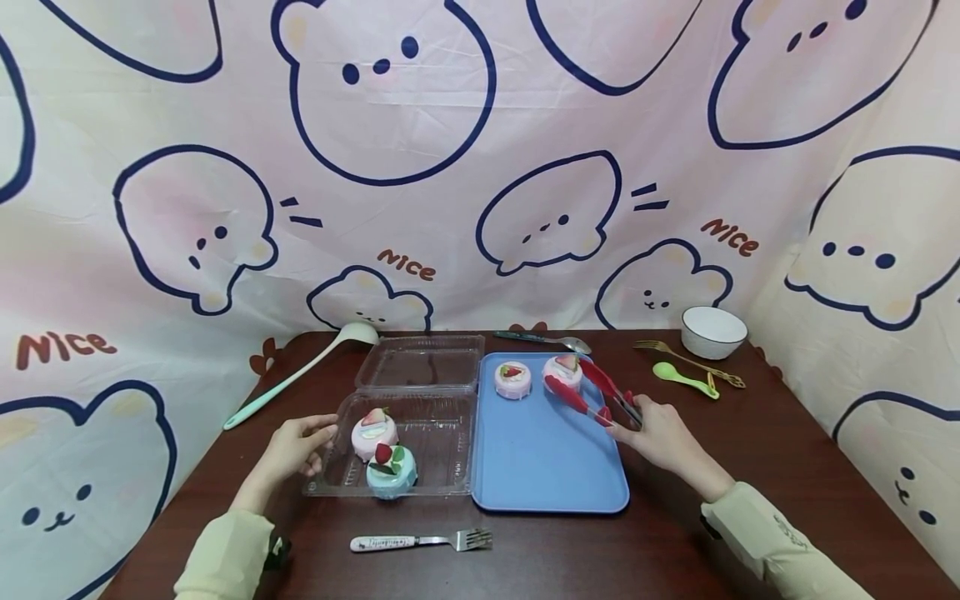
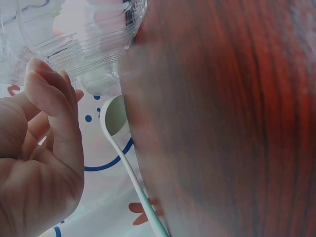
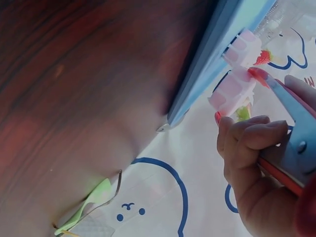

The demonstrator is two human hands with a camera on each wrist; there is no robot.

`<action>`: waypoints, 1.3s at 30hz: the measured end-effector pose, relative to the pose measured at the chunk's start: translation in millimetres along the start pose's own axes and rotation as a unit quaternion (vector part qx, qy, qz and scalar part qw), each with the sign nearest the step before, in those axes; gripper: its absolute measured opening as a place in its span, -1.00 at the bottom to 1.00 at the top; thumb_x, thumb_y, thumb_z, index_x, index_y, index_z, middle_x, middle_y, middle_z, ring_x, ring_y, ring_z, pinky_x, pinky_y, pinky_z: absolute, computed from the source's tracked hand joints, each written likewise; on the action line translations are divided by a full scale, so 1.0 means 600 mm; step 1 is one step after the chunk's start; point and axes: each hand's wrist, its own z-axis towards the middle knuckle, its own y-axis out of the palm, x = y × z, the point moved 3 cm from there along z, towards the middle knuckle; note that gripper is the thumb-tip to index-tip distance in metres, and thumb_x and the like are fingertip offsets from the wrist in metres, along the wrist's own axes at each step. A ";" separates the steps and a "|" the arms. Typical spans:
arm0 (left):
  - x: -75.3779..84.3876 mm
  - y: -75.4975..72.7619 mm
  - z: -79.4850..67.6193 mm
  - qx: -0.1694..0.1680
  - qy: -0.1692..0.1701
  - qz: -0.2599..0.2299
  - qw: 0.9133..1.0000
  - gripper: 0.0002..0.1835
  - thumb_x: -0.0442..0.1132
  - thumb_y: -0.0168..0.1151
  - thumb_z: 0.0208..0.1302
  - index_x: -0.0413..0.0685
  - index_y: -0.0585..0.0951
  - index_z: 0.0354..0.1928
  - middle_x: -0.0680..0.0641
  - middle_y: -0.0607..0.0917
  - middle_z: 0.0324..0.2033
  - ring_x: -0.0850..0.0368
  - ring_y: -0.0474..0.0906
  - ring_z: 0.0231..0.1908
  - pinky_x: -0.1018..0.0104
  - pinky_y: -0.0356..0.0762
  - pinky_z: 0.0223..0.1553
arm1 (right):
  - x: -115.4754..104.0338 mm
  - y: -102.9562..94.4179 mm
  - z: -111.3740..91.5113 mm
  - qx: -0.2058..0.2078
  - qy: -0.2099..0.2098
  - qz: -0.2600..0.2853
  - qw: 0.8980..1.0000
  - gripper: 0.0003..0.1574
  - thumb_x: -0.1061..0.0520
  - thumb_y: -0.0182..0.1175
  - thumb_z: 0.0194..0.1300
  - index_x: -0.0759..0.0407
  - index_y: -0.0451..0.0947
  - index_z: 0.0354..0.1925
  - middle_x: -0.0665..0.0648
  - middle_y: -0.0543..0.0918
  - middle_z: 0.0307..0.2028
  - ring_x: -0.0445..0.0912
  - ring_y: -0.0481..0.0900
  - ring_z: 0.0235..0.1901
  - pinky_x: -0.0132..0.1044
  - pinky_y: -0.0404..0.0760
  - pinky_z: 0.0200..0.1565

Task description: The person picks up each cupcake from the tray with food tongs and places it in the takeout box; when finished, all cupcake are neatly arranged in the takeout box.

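My right hand (image 1: 663, 437) grips metal tongs with red tips (image 1: 573, 396). The tips stand on either side of a pink strawberry-topped toy cake (image 1: 562, 372) at the back of the blue tray (image 1: 547, 475). Another pink cake (image 1: 512, 379) sits just left of it on the tray. At the left rim of a clear plastic container (image 1: 442, 433), whose lid lies open behind, my left hand (image 1: 292, 450) has its fingers bent, fingertips right at the edge. Inside are a pink cake (image 1: 373, 435) and a blue cake (image 1: 392, 473), touching in the head view.
A fork (image 1: 420, 542) lies in front of the container. A ladle (image 1: 315, 367) lies back left and a spoon (image 1: 543, 340) behind the tray. Toward the back right are a white bowl (image 1: 714, 333), a gold fork (image 1: 690, 362) and a green spoon (image 1: 684, 379).
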 end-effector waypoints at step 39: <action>-0.002 -0.001 0.002 -0.004 -0.003 0.004 1.000 -0.55 -0.20 0.01 0.34 -0.30 0.35 0.19 -0.14 0.57 -0.47 0.15 0.43 -0.75 0.31 0.47 -0.67 | -0.144 0.027 -0.037 0.068 -0.171 0.039 0.982 -0.41 -0.04 0.39 -0.04 0.25 0.41 -0.14 -0.08 0.26 -0.75 -0.29 0.18 -0.81 -0.47 0.24 -0.76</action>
